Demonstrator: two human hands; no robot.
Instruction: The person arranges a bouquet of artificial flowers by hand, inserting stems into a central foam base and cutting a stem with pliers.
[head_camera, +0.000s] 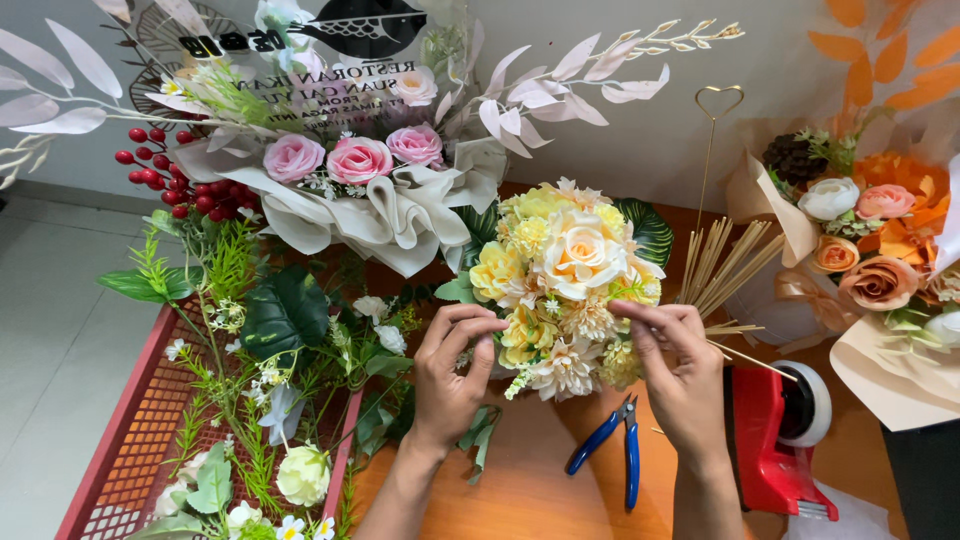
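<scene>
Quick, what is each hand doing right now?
Left hand: fingers pinched on the round yellow and cream artificial flower bouquet.
Right hand: fingers pinched on the same bouquet's right side.

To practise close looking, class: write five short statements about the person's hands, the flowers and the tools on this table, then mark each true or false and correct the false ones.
1. Both hands touch the yellow and cream bouquet. True: the left hand and the right hand pinch at its lower blooms.
2. The blue-handled pliers are in the right hand. False: they lie on the table between the forearms.
3. The red tape dispenser sits to the right of the right hand. True.
4. The three pink roses lie in the red mesh tray. False: they sit in the cream-wrapped arrangement behind it.
5. Wooden sticks stand right of the bouquet. True.
</scene>
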